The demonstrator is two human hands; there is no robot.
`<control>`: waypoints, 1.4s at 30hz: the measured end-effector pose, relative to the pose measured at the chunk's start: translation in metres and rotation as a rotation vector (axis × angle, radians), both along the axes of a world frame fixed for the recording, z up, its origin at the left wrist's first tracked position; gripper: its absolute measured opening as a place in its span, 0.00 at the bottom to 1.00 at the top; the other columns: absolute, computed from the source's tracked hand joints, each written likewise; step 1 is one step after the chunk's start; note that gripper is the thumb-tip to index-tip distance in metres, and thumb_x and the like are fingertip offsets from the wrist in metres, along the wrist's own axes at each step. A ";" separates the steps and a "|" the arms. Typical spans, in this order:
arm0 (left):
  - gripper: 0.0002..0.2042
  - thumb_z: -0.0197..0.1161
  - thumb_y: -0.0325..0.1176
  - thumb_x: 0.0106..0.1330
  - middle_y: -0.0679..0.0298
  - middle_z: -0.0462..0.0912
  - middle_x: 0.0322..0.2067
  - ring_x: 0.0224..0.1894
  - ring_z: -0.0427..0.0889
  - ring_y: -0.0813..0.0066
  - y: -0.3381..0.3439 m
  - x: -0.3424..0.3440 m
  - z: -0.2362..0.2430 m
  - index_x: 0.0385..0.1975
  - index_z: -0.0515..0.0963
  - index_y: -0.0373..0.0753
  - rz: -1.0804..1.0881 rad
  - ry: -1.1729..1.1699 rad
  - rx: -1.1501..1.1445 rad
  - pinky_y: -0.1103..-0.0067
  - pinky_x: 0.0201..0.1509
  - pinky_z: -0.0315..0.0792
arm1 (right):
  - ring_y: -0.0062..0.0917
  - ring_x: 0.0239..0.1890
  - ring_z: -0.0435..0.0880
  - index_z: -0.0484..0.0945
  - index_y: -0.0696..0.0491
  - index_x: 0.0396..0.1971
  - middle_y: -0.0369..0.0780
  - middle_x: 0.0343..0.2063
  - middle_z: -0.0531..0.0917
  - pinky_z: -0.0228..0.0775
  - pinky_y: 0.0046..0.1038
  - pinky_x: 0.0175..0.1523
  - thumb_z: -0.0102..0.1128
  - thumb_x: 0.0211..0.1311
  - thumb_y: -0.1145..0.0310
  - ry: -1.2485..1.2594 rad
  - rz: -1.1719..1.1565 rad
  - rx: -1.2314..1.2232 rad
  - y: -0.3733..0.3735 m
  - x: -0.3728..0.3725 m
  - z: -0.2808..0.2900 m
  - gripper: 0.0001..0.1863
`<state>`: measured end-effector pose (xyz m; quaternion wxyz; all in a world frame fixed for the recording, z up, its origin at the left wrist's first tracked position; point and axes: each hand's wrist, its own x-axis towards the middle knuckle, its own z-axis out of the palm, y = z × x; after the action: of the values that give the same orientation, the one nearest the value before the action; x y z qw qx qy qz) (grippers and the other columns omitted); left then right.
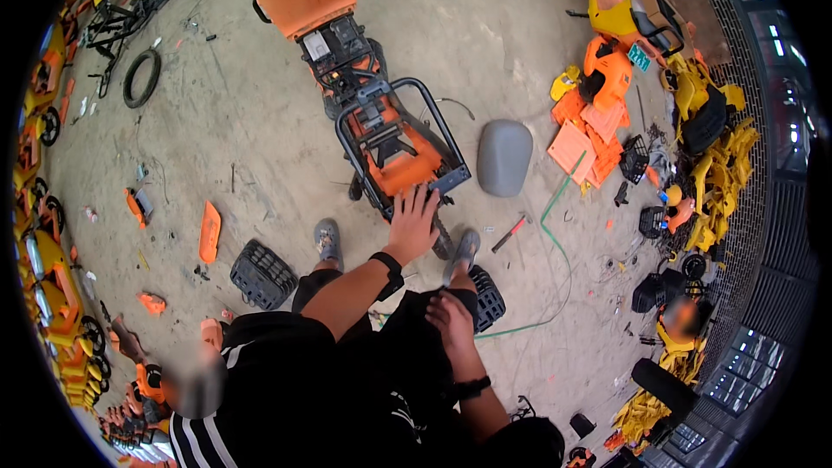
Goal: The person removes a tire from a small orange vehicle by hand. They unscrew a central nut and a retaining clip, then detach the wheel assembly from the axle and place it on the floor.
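In front of me stands a partly stripped scooter (407, 160), its orange front panel at the far end and its black frame and wiring bare. A black tube rail (444, 113) loops round its rear. My left hand (414, 221) lies on the near tail end with fingers spread, holding nothing. Close to my right thigh is my right hand (451, 321), its fingers loosely bent and apart, with nothing seen in it. A grey seat (505, 158) rests on the floor to the right of the scooter. Nearer to me lies a hammer (511, 233) with a red handle.
Black plastic baskets (263, 275) lie by both my feet. A green hose (568, 264) curves across the floor at right. Orange panels (585, 143) and heaps of yellow parts (719, 173) line the right side. At left are a loose tire (141, 78) and an orange strip (209, 232).
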<state>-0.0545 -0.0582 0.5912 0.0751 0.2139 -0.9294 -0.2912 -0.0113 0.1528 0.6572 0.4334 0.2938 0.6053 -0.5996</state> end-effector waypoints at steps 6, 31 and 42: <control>0.14 0.58 0.28 0.59 0.54 0.75 0.47 0.52 0.73 0.63 -0.002 0.015 -0.038 0.45 0.72 0.33 0.365 0.302 0.046 0.71 0.55 0.66 | 0.29 0.41 0.79 0.72 0.61 0.48 0.42 0.40 0.80 0.70 0.27 0.47 0.57 0.56 0.70 0.276 0.252 0.241 0.002 -0.084 -0.134 0.20; 0.26 0.39 0.57 0.67 0.61 0.68 0.23 0.25 0.65 0.67 0.161 0.231 -0.348 0.27 0.68 0.35 2.342 1.932 1.652 0.70 0.34 0.64 | 0.46 0.54 0.68 0.69 0.60 0.53 0.51 0.50 0.72 0.60 0.40 0.60 0.65 0.44 0.67 0.861 1.748 -0.067 0.089 -0.016 -0.280 0.32; 0.14 0.46 0.43 0.70 0.65 0.69 0.25 0.29 0.67 0.72 0.196 0.333 -0.225 0.34 0.70 0.36 1.688 2.173 1.498 0.74 0.40 0.67 | 0.23 0.33 0.80 0.80 0.59 0.36 0.40 0.28 0.82 0.71 0.24 0.41 0.43 0.57 0.80 -0.578 1.798 -0.180 0.129 0.034 -0.264 0.14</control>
<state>0.2781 0.1374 0.3659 0.6996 0.3357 0.3024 -0.5536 0.0226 0.2822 0.3936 0.8869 -0.1796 0.4256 0.0105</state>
